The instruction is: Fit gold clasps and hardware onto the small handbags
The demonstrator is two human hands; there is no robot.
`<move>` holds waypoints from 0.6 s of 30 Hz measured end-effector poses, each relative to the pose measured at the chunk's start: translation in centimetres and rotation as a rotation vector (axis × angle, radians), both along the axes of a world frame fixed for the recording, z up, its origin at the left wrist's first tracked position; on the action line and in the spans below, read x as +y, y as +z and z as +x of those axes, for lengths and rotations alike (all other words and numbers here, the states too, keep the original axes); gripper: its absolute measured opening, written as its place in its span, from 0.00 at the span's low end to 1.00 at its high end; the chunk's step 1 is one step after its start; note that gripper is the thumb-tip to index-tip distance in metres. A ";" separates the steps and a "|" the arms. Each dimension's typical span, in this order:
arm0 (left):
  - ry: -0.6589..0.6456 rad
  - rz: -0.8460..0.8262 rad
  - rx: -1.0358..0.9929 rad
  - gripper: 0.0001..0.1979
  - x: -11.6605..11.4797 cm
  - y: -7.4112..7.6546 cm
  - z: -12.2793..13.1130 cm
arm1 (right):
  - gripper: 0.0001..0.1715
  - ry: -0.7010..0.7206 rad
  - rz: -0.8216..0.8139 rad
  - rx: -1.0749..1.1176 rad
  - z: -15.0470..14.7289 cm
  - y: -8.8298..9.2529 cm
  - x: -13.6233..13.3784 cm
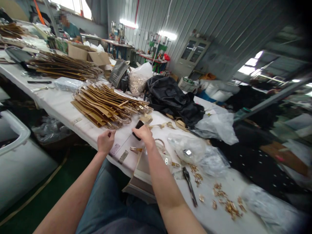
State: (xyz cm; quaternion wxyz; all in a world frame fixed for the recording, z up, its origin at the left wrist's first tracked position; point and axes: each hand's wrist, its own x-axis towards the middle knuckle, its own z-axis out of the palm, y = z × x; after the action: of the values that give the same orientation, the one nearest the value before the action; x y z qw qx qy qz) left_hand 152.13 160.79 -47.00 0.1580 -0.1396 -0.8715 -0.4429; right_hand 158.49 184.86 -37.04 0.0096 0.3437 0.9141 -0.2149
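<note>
Jeans [103, 196] lie nearest, below the bench's [57, 100] near edge. Inside that edge, the right hand [144, 134] clamps a black block [139, 125]; the left hand [105, 143] is pinched, contents unclear. Work seems midway: brown pieces [102, 103] stacked, gold fittings [230, 208] loose.

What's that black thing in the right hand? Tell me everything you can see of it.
The black thing is small, dark and roughly rectangular, with no markings that I can make out. The right hand grips it, covering its middle, so only its ends show. It sits at a slant above the white tabletop; whether it touches the surface is unclear. Its material and purpose can't be told.
</note>
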 end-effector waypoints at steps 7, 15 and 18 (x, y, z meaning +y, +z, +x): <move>0.006 -0.003 0.015 0.22 0.5 0.0 0.5 | 0.48 0.253 -0.017 0.000 1.8 -0.1 -3.3; 0.008 -0.138 -0.016 0.23 1.0 0.0 0.1 | 0.28 -0.024 0.363 -0.056 5.0 5.6 17.8; 0.013 -0.166 -0.028 0.24 1.3 0.0 0.1 | 0.29 -0.097 0.391 -0.094 6.5 7.1 23.3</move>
State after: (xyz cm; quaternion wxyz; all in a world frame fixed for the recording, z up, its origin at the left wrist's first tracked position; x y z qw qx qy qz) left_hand 152.26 162.06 -46.98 0.1366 -0.1404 -0.9082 -0.3700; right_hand 164.96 208.13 -29.90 -0.0252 0.3920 0.9195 -0.0173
